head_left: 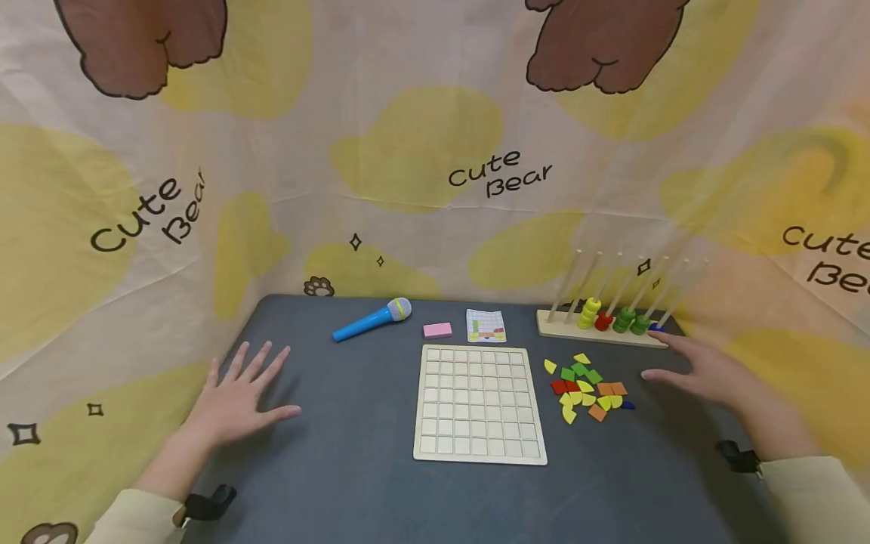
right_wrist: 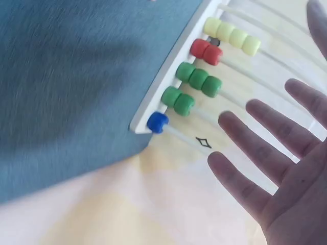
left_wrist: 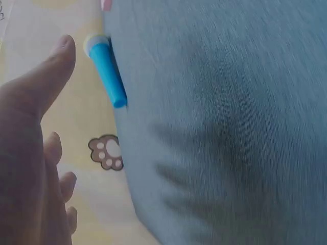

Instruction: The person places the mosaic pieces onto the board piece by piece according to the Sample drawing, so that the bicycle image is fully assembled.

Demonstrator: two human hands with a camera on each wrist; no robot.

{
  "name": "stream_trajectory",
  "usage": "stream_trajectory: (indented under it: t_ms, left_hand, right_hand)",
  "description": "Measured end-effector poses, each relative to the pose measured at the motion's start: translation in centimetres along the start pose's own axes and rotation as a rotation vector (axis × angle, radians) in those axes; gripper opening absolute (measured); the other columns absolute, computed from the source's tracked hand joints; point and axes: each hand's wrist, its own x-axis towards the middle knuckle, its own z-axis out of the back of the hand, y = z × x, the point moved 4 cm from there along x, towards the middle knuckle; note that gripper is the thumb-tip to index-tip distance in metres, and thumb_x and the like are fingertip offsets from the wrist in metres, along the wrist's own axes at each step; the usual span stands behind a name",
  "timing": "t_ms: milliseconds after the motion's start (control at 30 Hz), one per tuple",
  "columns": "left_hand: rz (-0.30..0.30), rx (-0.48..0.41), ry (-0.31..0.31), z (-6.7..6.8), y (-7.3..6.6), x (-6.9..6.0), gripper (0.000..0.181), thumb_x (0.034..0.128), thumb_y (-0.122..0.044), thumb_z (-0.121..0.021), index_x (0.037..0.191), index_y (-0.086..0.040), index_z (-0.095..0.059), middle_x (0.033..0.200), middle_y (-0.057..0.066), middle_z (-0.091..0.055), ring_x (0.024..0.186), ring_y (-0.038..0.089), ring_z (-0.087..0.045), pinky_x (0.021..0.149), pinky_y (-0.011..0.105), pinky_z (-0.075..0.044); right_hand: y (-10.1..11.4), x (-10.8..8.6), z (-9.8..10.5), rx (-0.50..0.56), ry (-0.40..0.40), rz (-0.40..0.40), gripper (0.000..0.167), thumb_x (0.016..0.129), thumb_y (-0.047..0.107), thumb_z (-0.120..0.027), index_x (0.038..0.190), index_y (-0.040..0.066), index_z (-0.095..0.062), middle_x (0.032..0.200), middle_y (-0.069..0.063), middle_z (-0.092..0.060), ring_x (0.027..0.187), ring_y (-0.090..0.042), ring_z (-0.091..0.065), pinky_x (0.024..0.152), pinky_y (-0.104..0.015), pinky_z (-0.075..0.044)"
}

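The left hand (head_left: 234, 400) hovers with spread fingers over the table's left side, holding nothing; in the left wrist view the hand (left_wrist: 36, 138) is near a blue toy microphone (left_wrist: 108, 74). On the right, the other hand (head_left: 707, 374) has extended fingers by the end of a wooden bead rack (head_left: 598, 334). Yellow, red, green and blue beads sit on its rods. In the right wrist view the hand (right_wrist: 286, 168) is empty, its fingers apart, beside the blue bead (right_wrist: 157, 122). Whether it touches a rod, I cannot tell.
A wooden grid board (head_left: 479, 404) lies mid-table. Colored flat pieces, including an orange one (head_left: 597, 412), are scattered to its right. Behind it are a pink block (head_left: 437, 330) and a patterned card (head_left: 485, 326). A printed cloth (head_left: 408, 249) hangs behind the table (head_left: 326, 483).
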Motion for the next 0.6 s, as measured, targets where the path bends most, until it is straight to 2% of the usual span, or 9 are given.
stream_trajectory:
  t_ms: [133, 367, 600]
  left_hand:
    - [-0.016, -0.059, -0.009, -0.8, -1.4, 0.7, 0.103, 0.0851, -0.076, -0.058, 0.164, -0.03, -0.011, 0.168, 0.015, -0.021, 0.154, 0.048, -0.008, 0.113, 0.078, 0.0]
    - [-0.043, -0.171, -0.031, -3.3, -3.9, 2.3, 0.098, 0.0871, -0.074, -0.058, 0.164, -0.028, -0.018, 0.166, 0.011, -0.027, 0.153, 0.045, -0.015, 0.117, 0.074, -0.007]
    - [-0.07, -0.245, -0.056, -5.5, -6.7, 3.2, 0.095, 0.0872, -0.067, -0.064, 0.162, -0.023, -0.025, 0.165, 0.01, -0.032, 0.153, 0.043, -0.021, 0.118, 0.072, -0.013]
  right_hand:
    - [0.1, 0.2, -0.9, 0.061, -0.025, -0.001, 0.079, 0.09, 0.046, -0.074, 0.147, -0.002, -0.048, 0.135, -0.033, -0.058, 0.115, -0.052, -0.06, 0.091, -0.067, -0.049]
    - [0.3, 1.1, -2.2, 0.126, -0.09, -0.023, 0.067, 0.093, 0.042, -0.071, 0.142, -0.001, -0.054, 0.123, -0.028, -0.068, 0.11, -0.047, -0.065, 0.091, -0.063, -0.052]
    - [1.0, 2.0, -4.2, 0.24, -0.044, -0.06, 0.064, 0.095, 0.041, -0.07, 0.142, 0.0, -0.055, 0.123, -0.026, -0.068, 0.105, -0.041, -0.068, 0.089, -0.057, -0.057]
